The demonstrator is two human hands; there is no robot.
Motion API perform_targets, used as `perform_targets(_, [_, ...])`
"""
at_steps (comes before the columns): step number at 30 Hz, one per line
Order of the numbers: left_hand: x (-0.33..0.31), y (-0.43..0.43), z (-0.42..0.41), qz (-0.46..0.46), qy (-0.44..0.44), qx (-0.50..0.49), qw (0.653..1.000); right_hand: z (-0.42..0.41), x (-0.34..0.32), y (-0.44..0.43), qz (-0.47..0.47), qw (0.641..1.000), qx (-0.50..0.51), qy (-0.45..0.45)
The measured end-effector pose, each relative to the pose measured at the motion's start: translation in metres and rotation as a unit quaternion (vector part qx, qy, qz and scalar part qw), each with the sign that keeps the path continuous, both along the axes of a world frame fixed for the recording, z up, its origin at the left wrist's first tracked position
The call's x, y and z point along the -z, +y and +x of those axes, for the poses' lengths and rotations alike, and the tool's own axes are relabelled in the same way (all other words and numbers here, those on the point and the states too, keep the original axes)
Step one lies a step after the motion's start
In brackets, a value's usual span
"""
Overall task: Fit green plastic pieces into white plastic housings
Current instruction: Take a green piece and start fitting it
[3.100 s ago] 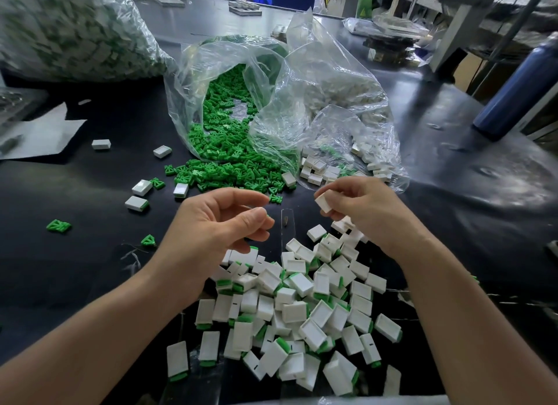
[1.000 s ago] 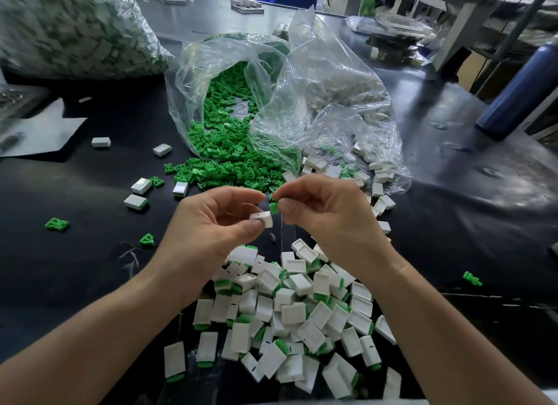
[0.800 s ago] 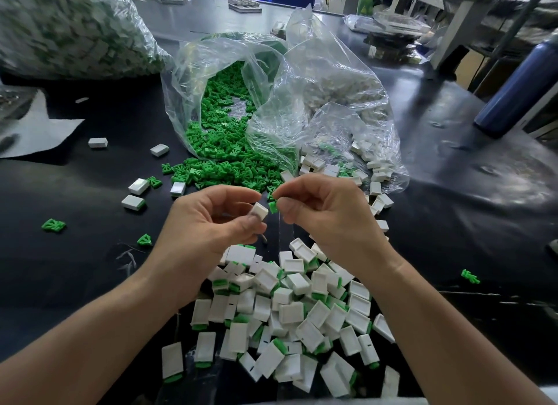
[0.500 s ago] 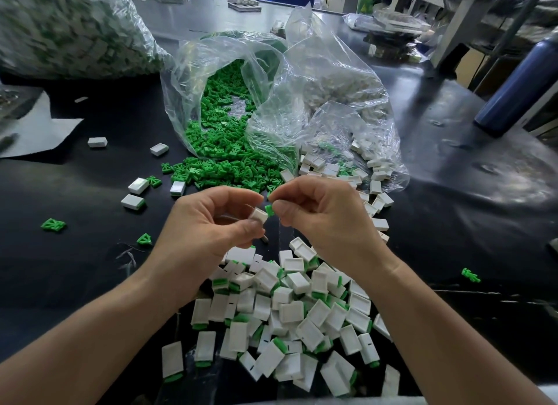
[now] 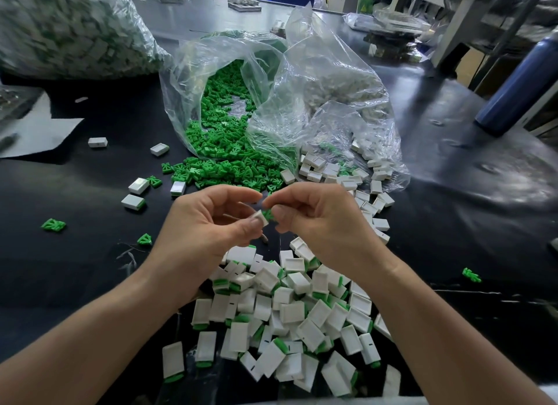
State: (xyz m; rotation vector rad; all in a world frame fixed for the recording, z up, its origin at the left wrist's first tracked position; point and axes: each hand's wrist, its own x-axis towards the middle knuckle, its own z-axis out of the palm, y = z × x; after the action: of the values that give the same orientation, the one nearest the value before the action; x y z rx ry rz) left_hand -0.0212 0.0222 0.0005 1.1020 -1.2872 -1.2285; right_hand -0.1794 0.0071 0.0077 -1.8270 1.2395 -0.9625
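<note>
Left hand (image 5: 211, 232): pinches white housing (image 5: 261, 218), held above the counter (image 5: 75, 253).
Housing axis: roughly left-right, mouth facing right; mostly hidden by the thumb.
Change: green piece (image 5: 268, 214) has closed the gap and now touches the mouth, so insertion is likely starting.
Right hand (image 5: 317, 220): pinches the green piece, pointing it left.
</note>
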Motion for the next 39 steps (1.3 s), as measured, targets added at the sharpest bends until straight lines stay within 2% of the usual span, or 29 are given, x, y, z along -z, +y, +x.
perform_targets(5, [-0.001,0.0,0.0,-0.001,-0.003,0.001,1.0,0.002,0.0,0.001,0.028,0.998,-0.015,0.061])
perform_targets(18, [-0.006,0.0,0.004,0.021,0.004,0.019,1.0,0.005,-0.011,0.01,-0.036,0.982,-0.053,0.177])
perform_targets(29, [-0.009,0.004,0.008,-0.054,-0.086,0.065,0.993,0.005,-0.017,0.012,-0.094,0.939,-0.115,0.311])
perform_targets(39, [-0.006,0.004,0.009,-0.072,-0.157,0.079,0.982,0.007,-0.017,0.012,-0.104,0.913,-0.145,0.368])
